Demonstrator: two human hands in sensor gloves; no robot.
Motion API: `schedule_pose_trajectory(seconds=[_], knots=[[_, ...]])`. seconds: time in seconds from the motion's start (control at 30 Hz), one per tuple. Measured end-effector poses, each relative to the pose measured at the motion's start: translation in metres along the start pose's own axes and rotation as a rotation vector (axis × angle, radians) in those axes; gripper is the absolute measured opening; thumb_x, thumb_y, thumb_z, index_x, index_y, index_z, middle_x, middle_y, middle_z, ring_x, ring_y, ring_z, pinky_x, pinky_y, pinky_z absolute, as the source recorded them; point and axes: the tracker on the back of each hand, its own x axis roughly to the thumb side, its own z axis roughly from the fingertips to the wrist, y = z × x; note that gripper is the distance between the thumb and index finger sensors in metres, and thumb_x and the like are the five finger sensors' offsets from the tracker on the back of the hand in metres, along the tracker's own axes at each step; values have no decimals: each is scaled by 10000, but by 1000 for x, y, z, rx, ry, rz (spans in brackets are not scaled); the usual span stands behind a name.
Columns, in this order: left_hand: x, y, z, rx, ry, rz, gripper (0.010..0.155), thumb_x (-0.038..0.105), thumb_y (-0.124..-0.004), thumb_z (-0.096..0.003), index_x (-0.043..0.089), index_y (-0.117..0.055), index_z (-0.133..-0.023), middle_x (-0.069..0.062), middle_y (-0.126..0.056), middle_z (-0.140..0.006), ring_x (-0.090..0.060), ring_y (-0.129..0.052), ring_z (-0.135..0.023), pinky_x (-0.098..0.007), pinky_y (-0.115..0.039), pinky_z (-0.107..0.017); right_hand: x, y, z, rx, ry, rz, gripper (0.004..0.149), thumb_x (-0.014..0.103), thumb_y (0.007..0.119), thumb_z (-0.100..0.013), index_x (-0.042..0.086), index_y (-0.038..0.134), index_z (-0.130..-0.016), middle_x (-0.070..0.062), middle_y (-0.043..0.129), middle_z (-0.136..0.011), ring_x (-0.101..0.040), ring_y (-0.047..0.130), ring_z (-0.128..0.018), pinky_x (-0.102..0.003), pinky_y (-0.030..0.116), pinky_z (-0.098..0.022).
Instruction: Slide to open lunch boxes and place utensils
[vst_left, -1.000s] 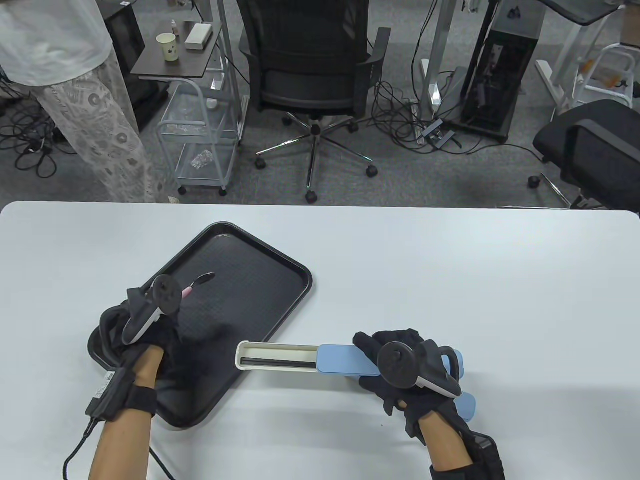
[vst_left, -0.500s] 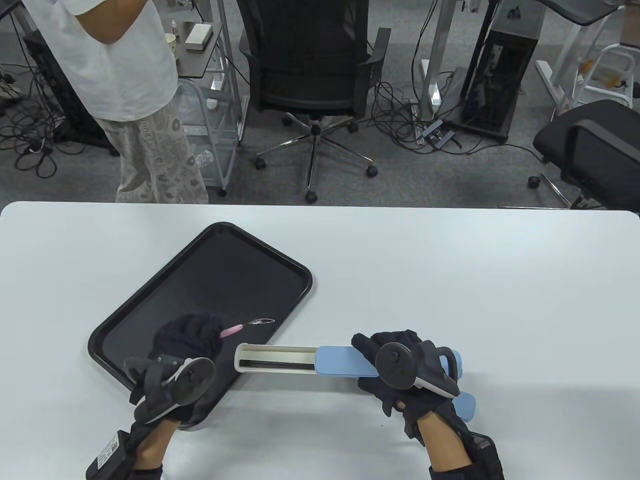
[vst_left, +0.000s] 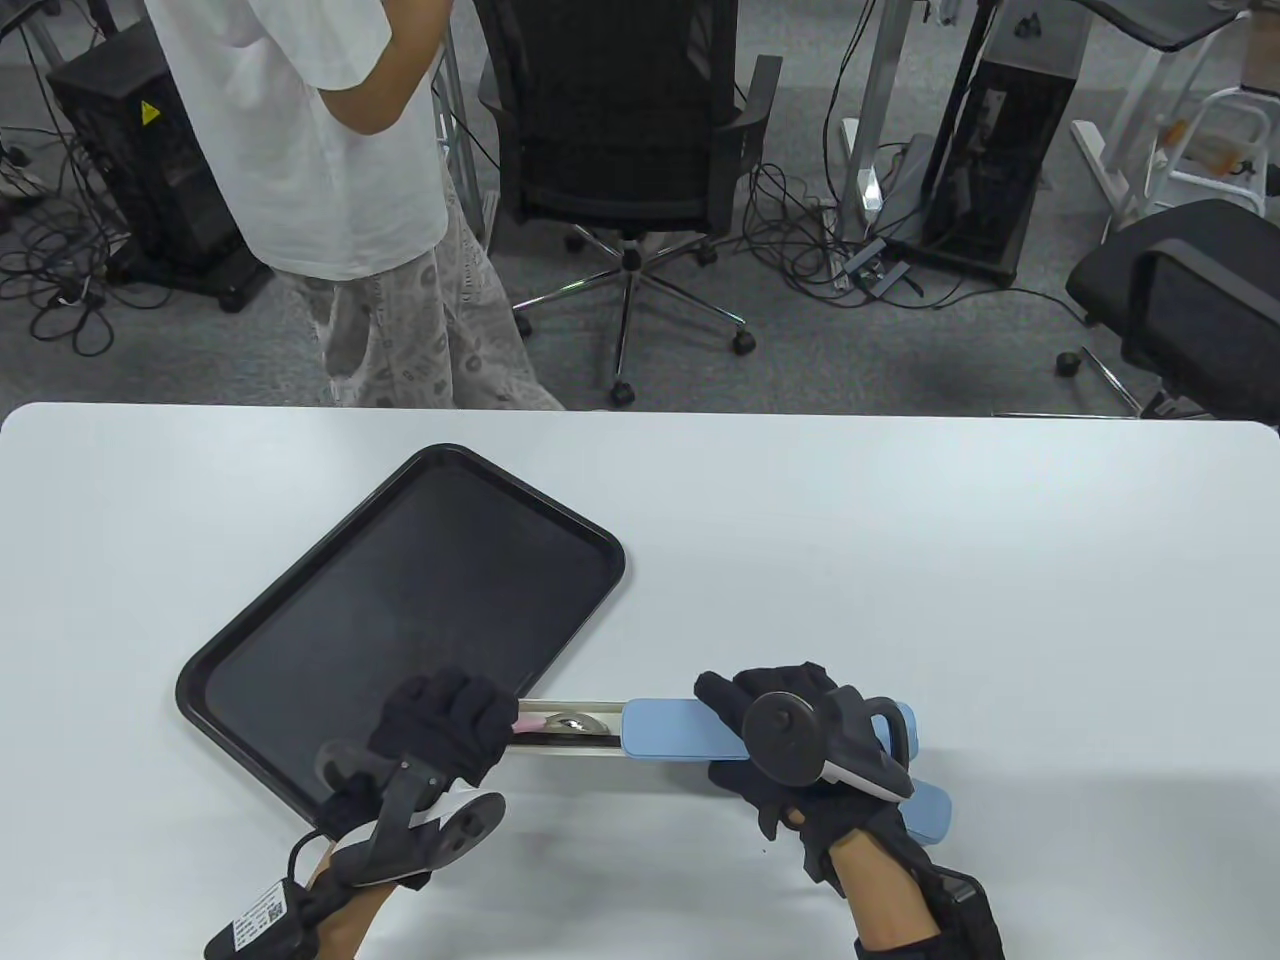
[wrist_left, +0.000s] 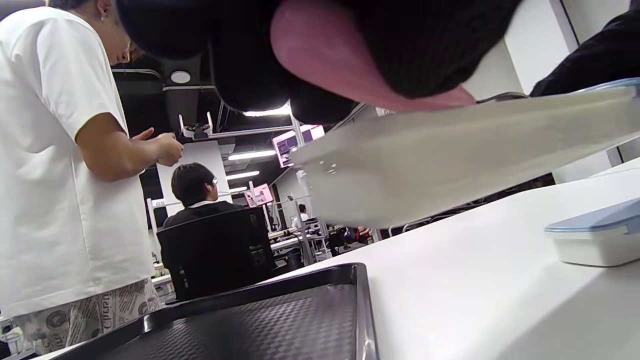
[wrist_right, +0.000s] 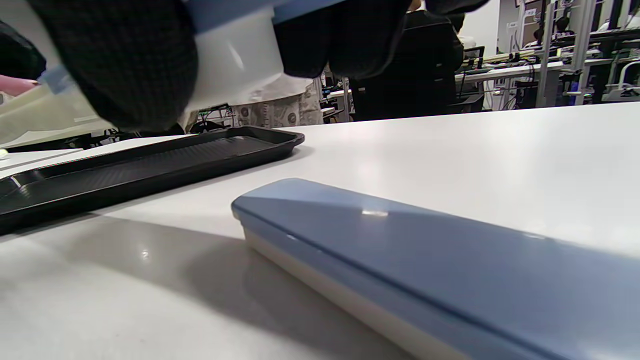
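Right hand (vst_left: 790, 740) is gripping the blue-lidded utensil box (vst_left: 690, 730), fingers curled round the lid end and holding it off the table (vst_left: 900, 560); right wrist view shows the box body raised above the surface. The lid is slid back toward the right, leaving the cream tray end open toward the left.

Left hand (vst_left: 445, 725) is pinching the pink handle of a spoon (vst_left: 560, 722), fingers curled on it. The spoon's metal bowl is lying inside the open section of the box, handle end sticking out at the left under the fingers. Left wrist view confirms the pink handle (wrist_left: 340, 65) clamped in the glove, right over the box wall.

A second utensil box (wrist_right: 425, 270), lid closed, is lying flat on the table just beside the right hand, partly under it in the table view.

Black tray (vst_left: 300, 620) is sitting on the table left of centre, its near corner just beside the left hand.

Bystander in a white T-shirt (vst_left: 300, 130) is standing beyond the far table edge, next to an office chair (vst_left: 630, 120).
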Motion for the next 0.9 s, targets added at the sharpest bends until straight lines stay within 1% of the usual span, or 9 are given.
schedule_pose_trajectory(seconds=[0.1, 0.23, 0.43, 0.7, 0.73, 0.77, 0.83, 0.9], knots=[[4, -1, 0, -27, -9, 34, 458, 424, -819, -388, 335, -744, -831, 29, -830, -907, -271, -811, -865, -535, -628, -645, 7, 2, -1, 13, -17, 12, 769, 485, 899, -423, 362, 488, -1060, -91, 580, -1046, -384, 610, -990, -657, 388, -754], [6, -6, 0, -80, -41, 131, 440, 421, -846, -382, 366, -773, -813, 23, -833, -904, -277, -806, -865, -540, -619, -648, 16, 4, -1, 25, -41, 29, 768, 483, 903, -420, 363, 493, -1058, -88, 581, -1047, -380, 612, -993, -658, 388, -756], [13, -5, -1, -72, -63, 172, 438, 422, -845, -380, 372, -788, -812, 19, -840, -895, -280, -811, -854, -544, -618, -644, 24, 8, -2, 49, -63, 16, 767, 487, 900, -422, 361, 494, -1060, -82, 581, -1051, -378, 612, -998, -658, 394, -759], [13, -5, -2, -87, -41, 202, 440, 437, -805, -396, 377, -799, -832, 13, -813, -931, -289, -786, -876, -547, -602, -651, 25, 8, -2, 62, -59, 3, 763, 495, 893, -425, 364, 492, -1060, -81, 583, -1052, -376, 623, -995, -654, 407, -760], [12, -5, -2, -92, -33, 202, 444, 448, -770, -408, 378, -792, -846, 12, -804, -945, -293, -778, -884, -547, -596, -653, 24, 8, -2, 61, -56, -2, 763, 497, 890, -424, 365, 491, -1060, -80, 583, -1052, -376, 621, -995, -654, 409, -759], [10, -5, -2, -95, -19, 202, 447, 443, -710, -430, 375, -780, -866, 12, -791, -963, -295, -765, -896, -546, -590, -657, 23, 8, -2, 60, -52, -7, 762, 500, 885, -427, 365, 487, -1062, -81, 582, -1053, -375, 622, -995, -654, 415, -758], [5, -3, -3, -108, 34, 205, 469, 412, -689, -442, 364, -758, -903, 8, -754, -998, -301, -728, -923, -548, -566, -669, 20, 8, -2, 59, -51, -9, 761, 503, 883, -426, 367, 486, -1061, -80, 582, -1052, -375, 623, -994, -653, 418, -757], [-8, -1, -2, -104, 94, 200, 496, 419, -665, -446, 350, -716, -935, 15, -740, -1007, -297, -717, -931, -543, -558, -676, 19, 7, -2, 60, -50, -31, 762, 502, 884, -426, 366, 487, -1061, -84, 581, -1052, -378, 624, -992, -653, 419, -755]])
